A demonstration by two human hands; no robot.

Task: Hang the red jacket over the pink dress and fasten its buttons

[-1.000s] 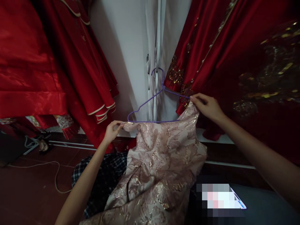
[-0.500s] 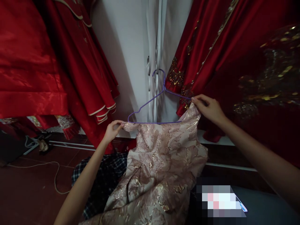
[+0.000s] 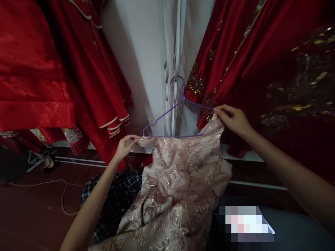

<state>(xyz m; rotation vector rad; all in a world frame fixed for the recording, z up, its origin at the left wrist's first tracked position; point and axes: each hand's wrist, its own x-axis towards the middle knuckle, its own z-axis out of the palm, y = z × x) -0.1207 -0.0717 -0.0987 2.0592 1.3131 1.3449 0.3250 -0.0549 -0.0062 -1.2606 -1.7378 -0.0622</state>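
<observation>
A sleeveless pink dress (image 3: 183, 174) with a shiny gold floral pattern spreads from the middle of the view down over my lap. A thin purple clothes hanger (image 3: 167, 113) stands above its neckline, hook pointing up. My left hand (image 3: 125, 146) pinches the dress's left shoulder beside the hanger's lower left corner. With thumb and fingers, my right hand (image 3: 231, 120) grips the other shoulder strap where the hanger's right arm enters it. The hanger's right end is hidden by the strap and fingers.
Red garments (image 3: 86, 62) hang at left; red gold-trimmed garments (image 3: 225, 55) hang at right. Between them stand white doors (image 3: 141, 42). Dark plaid cloth (image 3: 112, 195) lies under the dress. A blurred-out lit screen (image 3: 247, 223) is at lower right, a cable (image 3: 62, 195) on the floor.
</observation>
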